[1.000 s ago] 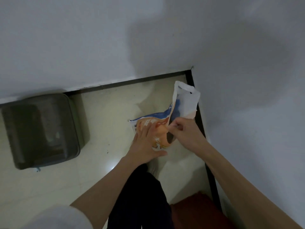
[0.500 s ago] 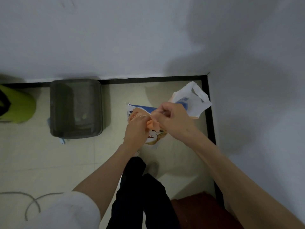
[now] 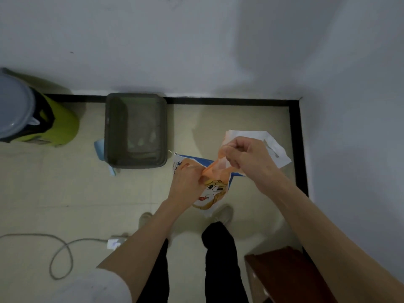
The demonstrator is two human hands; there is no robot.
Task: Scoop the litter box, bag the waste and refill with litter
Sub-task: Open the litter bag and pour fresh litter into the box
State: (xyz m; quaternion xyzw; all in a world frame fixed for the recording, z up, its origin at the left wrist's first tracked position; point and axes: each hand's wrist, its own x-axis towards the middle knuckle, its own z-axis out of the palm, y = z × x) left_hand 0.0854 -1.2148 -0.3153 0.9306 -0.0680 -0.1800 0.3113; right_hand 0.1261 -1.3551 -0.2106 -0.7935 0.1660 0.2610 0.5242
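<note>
Since half a second ago both hands have risen and drawn apart, stretching a thin orange bag (image 3: 215, 166) between them. Largest first: the grey litter box (image 3: 136, 130) sits on the floor against the wall, left of the hands, beside a green bin (image 3: 62, 125). Below the hands stands the printed litter sack (image 3: 211, 193), probably kept close for refilling. The left hand (image 3: 185, 182) grips the orange bag's lower edge, fingers curled; the right hand (image 3: 247, 156) pinches its upper edge, apparently to open it for waste.
</note>
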